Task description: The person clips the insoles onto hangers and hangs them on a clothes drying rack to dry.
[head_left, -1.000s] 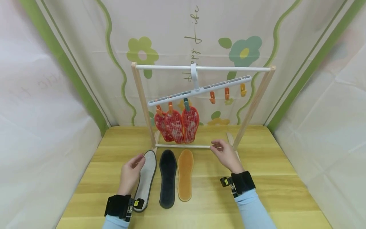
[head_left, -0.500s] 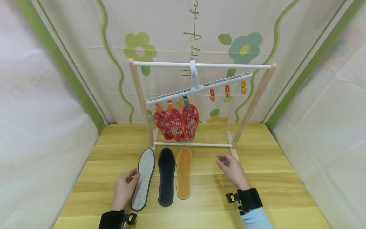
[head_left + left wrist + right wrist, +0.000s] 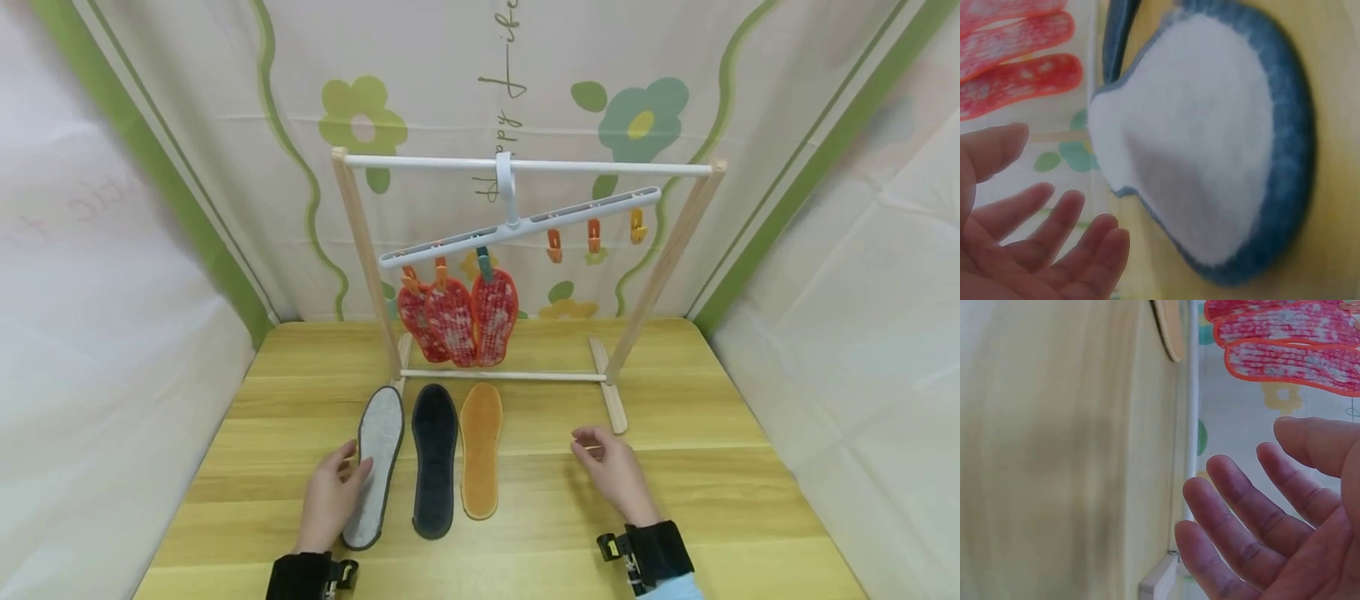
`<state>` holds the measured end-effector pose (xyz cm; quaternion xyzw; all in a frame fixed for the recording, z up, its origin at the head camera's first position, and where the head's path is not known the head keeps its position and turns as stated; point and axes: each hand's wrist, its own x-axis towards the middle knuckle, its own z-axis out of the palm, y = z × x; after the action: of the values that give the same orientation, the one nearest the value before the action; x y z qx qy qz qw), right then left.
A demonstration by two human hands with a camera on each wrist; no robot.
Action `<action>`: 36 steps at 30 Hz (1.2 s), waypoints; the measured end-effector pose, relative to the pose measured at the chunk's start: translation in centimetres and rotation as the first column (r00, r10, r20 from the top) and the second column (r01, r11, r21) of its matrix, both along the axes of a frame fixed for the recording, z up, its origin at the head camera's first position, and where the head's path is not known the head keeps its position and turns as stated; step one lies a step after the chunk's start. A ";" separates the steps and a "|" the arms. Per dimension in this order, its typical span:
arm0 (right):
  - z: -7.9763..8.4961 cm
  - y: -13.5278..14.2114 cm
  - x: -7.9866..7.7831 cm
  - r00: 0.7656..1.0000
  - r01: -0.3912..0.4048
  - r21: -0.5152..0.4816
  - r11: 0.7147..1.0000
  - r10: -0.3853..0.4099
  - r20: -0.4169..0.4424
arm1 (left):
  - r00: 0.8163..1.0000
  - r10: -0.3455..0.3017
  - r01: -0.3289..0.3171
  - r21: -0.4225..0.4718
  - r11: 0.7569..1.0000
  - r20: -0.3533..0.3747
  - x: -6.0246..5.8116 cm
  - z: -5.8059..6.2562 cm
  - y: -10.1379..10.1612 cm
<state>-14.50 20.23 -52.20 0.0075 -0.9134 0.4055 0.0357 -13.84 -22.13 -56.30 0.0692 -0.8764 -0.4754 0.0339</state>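
Desk (image 3: 540,542) and rack (image 3: 663,275): right hand (image 3: 615,475) now back from the latter.
Grey insole (image 3: 382,442): flat on desk, not taken up; left hand (image 3: 328,500) now lower along its edge; both hands' fingers (image 3: 1229,528) loosely spread, holding nothing.

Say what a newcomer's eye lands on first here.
Probably the three red patterned insoles, clipped under the lower, left half of the tilted hanger. Next, the grey insole, black insole and orange insole lying side by side on the table; the empty left grip is nearest the grey one.
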 end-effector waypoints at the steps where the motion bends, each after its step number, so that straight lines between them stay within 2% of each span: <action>1: -0.1 0.0 0.1 1.000 0.004 0.002 1.000 -0.004 0.005 | 1.000 -0.009 0.009 -0.014 1.000 -0.006 -0.1 0.0 0.1; 8: -0.7 0.5 0.8 1.000 0.022 0.021 1.000 -0.022 0.009 | 0.996 -0.054 0.046 -0.113 0.993 -0.067 -1.0 0.2 0.8; 13: -1.0 0.9 1.6 0.999 0.037 0.017 0.999 -0.037 -0.002 | 0.994 -0.069 0.053 -0.182 0.982 -0.083 -2.3 0.5 1.3; 18: -1.0 0.8 2.2 0.998 0.061 0.013 0.998 -0.061 -0.001 | 0.992 -0.087 0.066 -0.202 0.977 -0.096 -3.8 0.5 2.2; 22: -0.9 0.6 2.5 0.997 0.069 0.030 0.997 -0.068 -0.037 | 0.990 -0.114 0.092 -0.229 0.969 -0.087 -4.8 0.4 2.9; 26: -0.9 0.5 2.6 0.993 0.076 0.047 0.996 -0.071 -0.089 | 0.991 -0.120 0.097 -0.294 0.951 -0.061 -5.7 0.3 3.2; 36: -0.2 0.4 2.5 0.986 0.059 0.064 0.996 -0.048 -0.157 | 0.999 -0.048 0.051 -0.398 0.916 0.019 -7.2 -0.3 4.2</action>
<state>-11.98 20.61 -52.42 0.0156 -0.9211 0.3709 0.1174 -21.08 -17.93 -56.64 0.0408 -0.9564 -0.2874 0.0314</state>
